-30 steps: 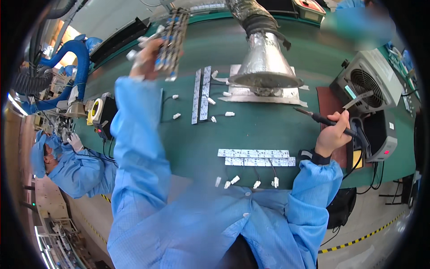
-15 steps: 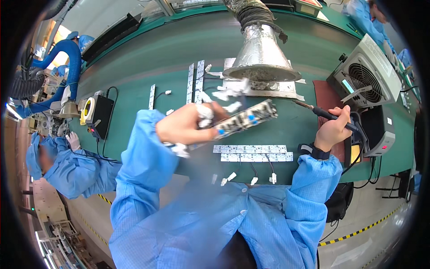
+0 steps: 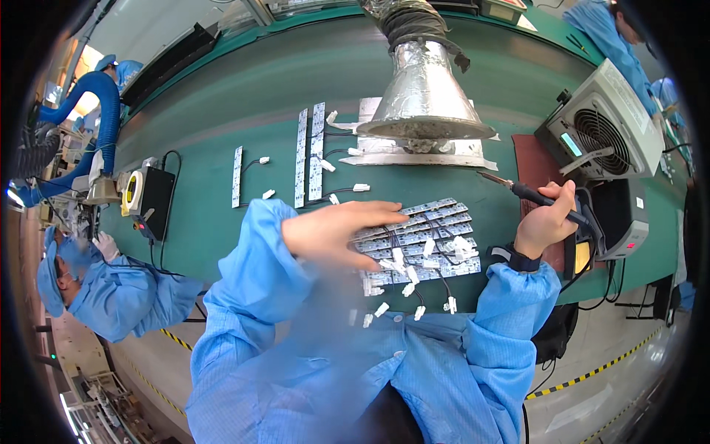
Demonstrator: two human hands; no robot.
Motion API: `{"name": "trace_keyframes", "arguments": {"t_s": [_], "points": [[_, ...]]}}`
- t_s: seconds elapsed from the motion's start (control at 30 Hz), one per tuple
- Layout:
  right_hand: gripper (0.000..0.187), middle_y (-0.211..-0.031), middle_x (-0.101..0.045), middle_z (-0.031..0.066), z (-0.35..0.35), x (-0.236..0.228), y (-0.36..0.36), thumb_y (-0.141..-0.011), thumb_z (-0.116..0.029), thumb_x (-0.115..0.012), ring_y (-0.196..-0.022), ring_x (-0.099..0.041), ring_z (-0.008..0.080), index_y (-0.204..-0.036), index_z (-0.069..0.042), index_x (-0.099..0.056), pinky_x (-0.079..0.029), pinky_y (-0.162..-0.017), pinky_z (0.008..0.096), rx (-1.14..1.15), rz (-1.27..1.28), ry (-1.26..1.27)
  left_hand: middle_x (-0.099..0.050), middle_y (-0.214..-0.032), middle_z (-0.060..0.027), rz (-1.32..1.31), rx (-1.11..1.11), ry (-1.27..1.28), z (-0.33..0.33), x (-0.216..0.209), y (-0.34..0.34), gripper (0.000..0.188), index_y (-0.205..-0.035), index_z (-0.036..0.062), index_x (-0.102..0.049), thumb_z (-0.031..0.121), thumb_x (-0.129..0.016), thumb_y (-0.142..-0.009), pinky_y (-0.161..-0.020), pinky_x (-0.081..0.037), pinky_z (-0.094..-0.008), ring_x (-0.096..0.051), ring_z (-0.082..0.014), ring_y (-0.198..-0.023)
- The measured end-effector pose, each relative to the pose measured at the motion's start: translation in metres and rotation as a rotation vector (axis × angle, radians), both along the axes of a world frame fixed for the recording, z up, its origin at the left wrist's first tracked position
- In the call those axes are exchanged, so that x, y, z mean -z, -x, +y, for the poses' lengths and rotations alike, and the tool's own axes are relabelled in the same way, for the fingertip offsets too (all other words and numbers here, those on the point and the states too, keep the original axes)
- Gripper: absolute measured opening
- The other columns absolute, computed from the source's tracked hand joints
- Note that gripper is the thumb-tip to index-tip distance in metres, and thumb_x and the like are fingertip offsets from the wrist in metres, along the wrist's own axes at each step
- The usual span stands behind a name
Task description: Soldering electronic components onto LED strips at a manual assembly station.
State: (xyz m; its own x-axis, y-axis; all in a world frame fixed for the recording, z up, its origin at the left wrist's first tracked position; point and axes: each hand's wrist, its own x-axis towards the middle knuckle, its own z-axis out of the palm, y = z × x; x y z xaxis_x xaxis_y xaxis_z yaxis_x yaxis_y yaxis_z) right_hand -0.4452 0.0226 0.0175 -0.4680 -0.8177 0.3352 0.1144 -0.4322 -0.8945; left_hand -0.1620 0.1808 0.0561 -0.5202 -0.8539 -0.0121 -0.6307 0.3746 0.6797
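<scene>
My right hand [image 3: 545,222] is closed round the dark handle of a soldering iron [image 3: 532,194], its metal tip pointing left over the green table. My left hand [image 3: 340,229] is at the left ends of several white circuit board strips [image 3: 436,220], fanned out on the table in front of me. Its fingers and thumb are stretched apart, covering those ends. White connectors [image 3: 399,257] on short dark wires lie across the strips and hang toward my body. Some of the lower strips are partly hidden under the connectors.
A foil-covered fume hood [image 3: 429,96] hangs over a white board [image 3: 362,153]. More strips [image 3: 301,159] lie left of it. Right are a fan unit [image 3: 603,126], a soldering station [image 3: 627,218] and a yellow sponge [image 3: 585,257]. Left is a black box [image 3: 157,200]; a co-worker [image 3: 103,281] sits beyond.
My left hand has lowered the bundle of strips onto the table beside the two lying there. They are now fanned out and its fingers have spread. The right hand still holds the soldering iron.
</scene>
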Motion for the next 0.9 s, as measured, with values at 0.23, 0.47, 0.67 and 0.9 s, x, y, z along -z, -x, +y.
{"name": "trace_keyframes", "arguments": {"t_s": [0.23,0.47,0.67,0.9], "points": [[0.037,-0.064,-0.054,0.008,0.0,0.0,-0.004,-0.095,-0.015,-0.051,-0.067,-0.053,0.0173,-0.061,0.0,-0.052,-0.044,-0.07,0.0305,0.017,-0.031,0.036,-0.064,-0.105,-0.0141,0.044,-0.372,-0.283,-0.001,-0.007,-0.003,0.042,-0.117,-0.0011,-0.061,0.025,-0.073,-0.086,-0.078,-0.051,-0.0363,-0.064,-0.0231,-0.092],[0.038,-0.061,-0.047,0.0053,0.006,-0.014,-0.008,-0.095,-0.015,-0.052,-0.06,-0.045,0.0148,-0.06,-0.002,-0.047,-0.036,-0.06,0.0278,-0.004,-0.099,0.095,-0.058,-0.09,-0.0099,0.056,-0.383,-0.301,-0.001,0.003,-0.002,0.042,-0.109,-0.0007,-0.064,0.031,-0.076,-0.084,-0.071,-0.049,-0.0332,-0.058,-0.0204,-0.079],[0.041,-0.058,-0.04,0.0026,0.01,-0.036,-0.004,-0.094,-0.014,-0.049,-0.057,-0.036,0.0137,-0.055,-0.004,-0.046,-0.03,-0.06,0.0288,-0.063,-0.143,0.179,-0.058,-0.088,-0.0074,0.195,-0.437,-0.397,-0.002,0.009,-0.002,0.039,-0.109,-0.0001,-0.063,0.027,-0.076,-0.085,-0.073,-0.047,-0.0306,-0.056,-0.0176,-0.08],[0.043,-0.053,-0.033,0.0019,0.012,-0.055,-0.005,-0.094,-0.017,-0.047,-0.053,-0.03,0.0119,-0.054,-0.004,-0.041,-0.024,-0.055,0.0292,-0.076,-0.101,0.24,-0.066,-0.098,-0.0137,0.145,-0.432,-0.401,0.003,-0.002,0.008,0.034,-0.113,-0.0003,-0.061,0.02,-0.071,-0.088,-0.079,-0.051,-0.0345,-0.064,-0.0224,-0.09]]}}
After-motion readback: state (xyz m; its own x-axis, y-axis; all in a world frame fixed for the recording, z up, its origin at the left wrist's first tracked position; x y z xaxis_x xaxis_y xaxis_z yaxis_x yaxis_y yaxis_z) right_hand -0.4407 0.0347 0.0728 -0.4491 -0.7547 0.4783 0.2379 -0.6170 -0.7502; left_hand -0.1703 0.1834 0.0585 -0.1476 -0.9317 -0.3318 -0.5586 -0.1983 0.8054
